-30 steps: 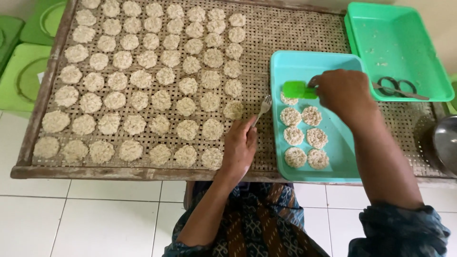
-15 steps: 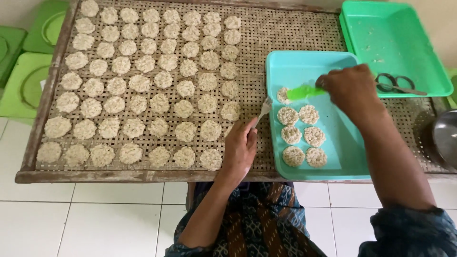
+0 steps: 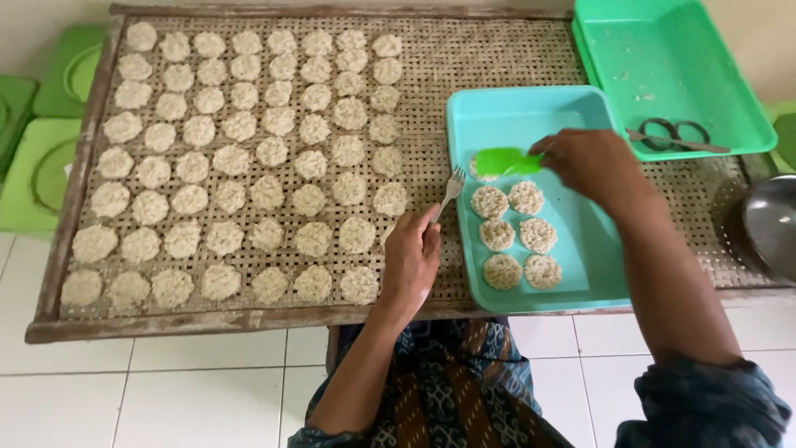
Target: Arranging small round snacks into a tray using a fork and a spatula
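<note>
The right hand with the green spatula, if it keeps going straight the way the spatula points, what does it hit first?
The right hand points its green spatula leftward; the blade already covers a rice patty, and beyond it comes the turquoise tray's left wall. Height is hard to judge.

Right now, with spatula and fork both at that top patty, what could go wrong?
1. The pale round patty lies half under the green spatula in the right hand; lifted unevenly, it might crumble.
2. The metal fork in the left hand reaches over the turquoise plastic tray rim and could nudge it on the woven rack.
</note>
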